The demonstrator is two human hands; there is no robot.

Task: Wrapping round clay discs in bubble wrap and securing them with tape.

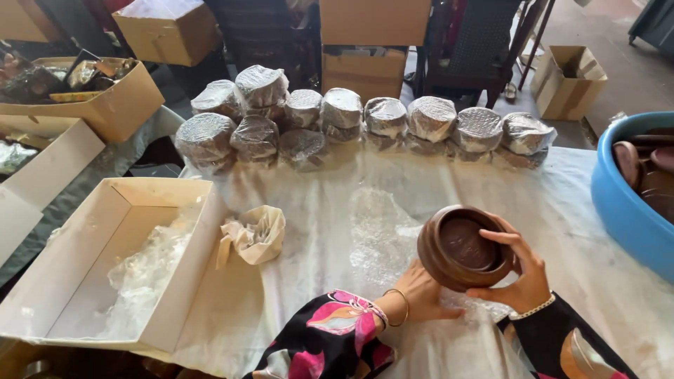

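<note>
I hold a round brown clay pot [460, 247] with both hands, tilted so its dark inside faces me. My left hand [420, 293] cups it from below and behind. My right hand [518, 267] grips its right rim, thumb on the lip. The pot hovers just above a sheet of bubble wrap [379, 231] spread on the white-covered table [316, 210].
A row of plastic-wrapped round pots [351, 123] lines the table's far edge. An open cardboard box [105, 267] with clear plastic sits at left, crumpled paper [256, 235] beside it. A blue tub [628, 203] with brown pots stands at right. More cardboard boxes lie behind.
</note>
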